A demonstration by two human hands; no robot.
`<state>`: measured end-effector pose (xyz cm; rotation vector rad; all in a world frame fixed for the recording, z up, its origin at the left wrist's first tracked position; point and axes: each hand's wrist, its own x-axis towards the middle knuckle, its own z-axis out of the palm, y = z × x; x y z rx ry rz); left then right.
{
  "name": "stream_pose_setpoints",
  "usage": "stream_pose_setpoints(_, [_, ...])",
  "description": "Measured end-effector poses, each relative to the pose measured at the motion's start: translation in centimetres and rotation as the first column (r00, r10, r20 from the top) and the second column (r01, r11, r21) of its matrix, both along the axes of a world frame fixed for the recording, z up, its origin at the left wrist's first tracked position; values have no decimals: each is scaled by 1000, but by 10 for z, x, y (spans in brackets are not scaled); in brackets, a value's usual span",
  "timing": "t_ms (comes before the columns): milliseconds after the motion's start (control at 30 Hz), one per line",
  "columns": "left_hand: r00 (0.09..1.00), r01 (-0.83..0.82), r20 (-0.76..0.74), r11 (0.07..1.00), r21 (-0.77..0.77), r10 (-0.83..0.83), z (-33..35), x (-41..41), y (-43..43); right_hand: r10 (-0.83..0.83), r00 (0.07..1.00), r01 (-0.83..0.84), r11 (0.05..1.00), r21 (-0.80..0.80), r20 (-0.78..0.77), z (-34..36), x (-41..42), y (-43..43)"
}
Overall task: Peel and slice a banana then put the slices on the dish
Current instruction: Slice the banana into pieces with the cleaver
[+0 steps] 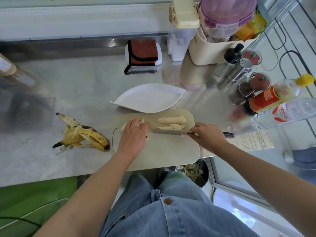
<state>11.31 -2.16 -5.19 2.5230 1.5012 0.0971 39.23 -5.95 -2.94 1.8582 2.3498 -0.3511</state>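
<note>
Pale and soft, the banana [123, 128] will squash and slip, so your left hand [134, 135], curled over it, should press lightly while your right hand [207, 135] grips the knife [168, 132].

1. The dark sauce bottle [266, 99] is wearing a red-and-yellow label, but the print's blurring out, so I'm not reading anything.
2. The clear bottle [284, 113] is showing red characters, too fuzzy to make out.
</note>
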Motion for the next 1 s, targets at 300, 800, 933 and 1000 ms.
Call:
stream_pose_setpoints(300, [998, -69, -15, 997, -42, 68, 1, 3, 0, -15, 992, 12, 1000, -21, -129, 3, 8, 5])
stream_pose_setpoints(800, [999, -19, -49, 1000, 10, 19, 5, 10, 5, -58, 998, 57, 998, -42, -27, 3, 13, 15])
stream_pose_setpoints(933, [999, -29, -39, 1000, 3, 29, 6, 10, 5, -31, 998, 29, 999, -30, -48, 2, 14, 13])
stream_pose_setpoints(1000, [999, -37, -32, 999, 9, 37, 7, 10, 5, -12, 996, 7, 998, -55, -84, 2, 16, 11])
